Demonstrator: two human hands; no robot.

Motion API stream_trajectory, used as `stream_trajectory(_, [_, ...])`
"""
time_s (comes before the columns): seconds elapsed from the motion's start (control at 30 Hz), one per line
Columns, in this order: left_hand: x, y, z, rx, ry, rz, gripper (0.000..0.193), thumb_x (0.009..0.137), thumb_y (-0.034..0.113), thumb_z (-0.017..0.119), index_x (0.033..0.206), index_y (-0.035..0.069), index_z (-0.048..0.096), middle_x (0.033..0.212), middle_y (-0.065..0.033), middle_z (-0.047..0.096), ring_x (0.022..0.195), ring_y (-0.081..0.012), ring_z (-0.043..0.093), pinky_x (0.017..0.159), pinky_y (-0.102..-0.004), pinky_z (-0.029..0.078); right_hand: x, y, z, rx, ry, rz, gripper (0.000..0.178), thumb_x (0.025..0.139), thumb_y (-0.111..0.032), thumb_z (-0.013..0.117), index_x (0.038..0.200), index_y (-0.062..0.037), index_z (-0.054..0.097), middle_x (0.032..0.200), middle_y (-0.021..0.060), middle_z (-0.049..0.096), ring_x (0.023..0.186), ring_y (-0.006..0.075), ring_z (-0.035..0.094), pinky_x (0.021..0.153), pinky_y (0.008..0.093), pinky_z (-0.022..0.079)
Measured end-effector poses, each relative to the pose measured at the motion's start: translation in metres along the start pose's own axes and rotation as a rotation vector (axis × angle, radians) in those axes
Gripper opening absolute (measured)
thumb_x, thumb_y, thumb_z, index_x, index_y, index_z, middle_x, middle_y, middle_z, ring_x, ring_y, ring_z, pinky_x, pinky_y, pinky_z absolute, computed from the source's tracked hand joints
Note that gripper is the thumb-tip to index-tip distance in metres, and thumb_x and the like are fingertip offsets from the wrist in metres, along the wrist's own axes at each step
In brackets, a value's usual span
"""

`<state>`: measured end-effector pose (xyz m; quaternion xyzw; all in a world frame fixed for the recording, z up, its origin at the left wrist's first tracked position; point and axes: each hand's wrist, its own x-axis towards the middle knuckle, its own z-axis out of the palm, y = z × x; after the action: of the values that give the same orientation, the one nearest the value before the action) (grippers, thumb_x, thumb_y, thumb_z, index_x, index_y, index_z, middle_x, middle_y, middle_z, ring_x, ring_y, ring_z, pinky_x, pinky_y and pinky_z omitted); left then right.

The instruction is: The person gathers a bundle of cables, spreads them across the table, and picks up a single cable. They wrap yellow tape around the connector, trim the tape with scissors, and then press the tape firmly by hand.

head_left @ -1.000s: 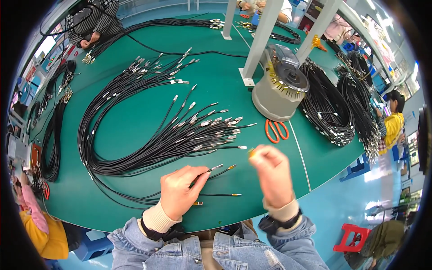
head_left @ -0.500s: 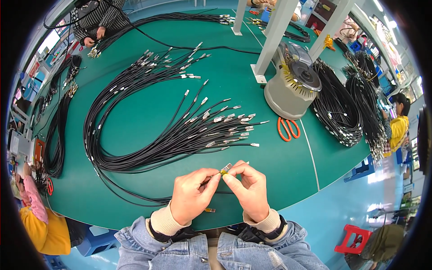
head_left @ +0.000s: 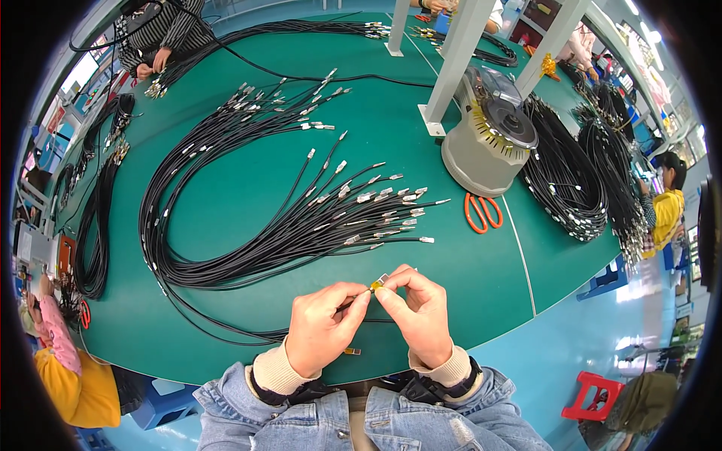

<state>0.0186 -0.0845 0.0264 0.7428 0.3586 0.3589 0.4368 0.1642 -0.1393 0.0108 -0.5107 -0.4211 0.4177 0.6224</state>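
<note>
My left hand (head_left: 322, 323) pinches a black cable (head_left: 344, 307) just behind its end, thumb against forefinger. Close by, my right hand (head_left: 415, 314) grips the same end, where yellow tape (head_left: 375, 286) sits beside a silver metal connector (head_left: 383, 278). The fingertips nearly touch and partly hide the tape. Below the left wrist, another cable end with yellow on it (head_left: 352, 351) lies by the table edge. Beyond my hands a large bundle of black cables (head_left: 226, 272) curves in a C shape, its silver connectors fanned out to the right.
A grey round tape dispenser (head_left: 481, 154) with yellow strips stands right of the bundle, beside white metal posts (head_left: 456, 68). Orange-handled scissors (head_left: 483, 213) lie before it. More cable coils (head_left: 564, 180) rest at the right edge. A co-worker's hands (head_left: 154, 64) handle cables at far left.
My fingers have shifted slightly at the cable end. More of the yellow tape shows beside the connector, and the connector has turned a little. Both hands keep their places.
</note>
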Motion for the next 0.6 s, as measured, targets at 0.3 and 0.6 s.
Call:
stream_trajectory(0.3, [-0.0001,0.0011,0.0004,-0.009,0.0,-0.012,0.004,0.083,-0.001,0.064,0.086,-0.004,0.064,0.069,-0.0057,0.064,0.058,-0.0054,0.056,0.05,-0.0187,0.043,-0.0005,-0.0009,0.0007,0.05,-0.006,0.068,0.003,0.083,0.002,0.062,0.082,0.0012,0.059,0.085,0.0047,0.057,0.082,0.0117,0.052,0.076,0.0255,0.042])
stream_trajectory(0.6, [-0.0006,-0.0003,0.0009,-0.011,-0.004,-0.012,0.004,0.083,-0.001,0.064,0.086,-0.004,0.063,0.068,-0.0053,0.064,0.058,-0.0053,0.056,0.05,-0.0186,0.043,-0.0006,-0.0013,0.0025,0.121,0.024,0.078,0.007,0.083,-0.003,0.064,0.081,0.0012,0.06,0.082,0.0031,0.059,0.078,0.0097,0.051,0.073,0.0239,0.041])
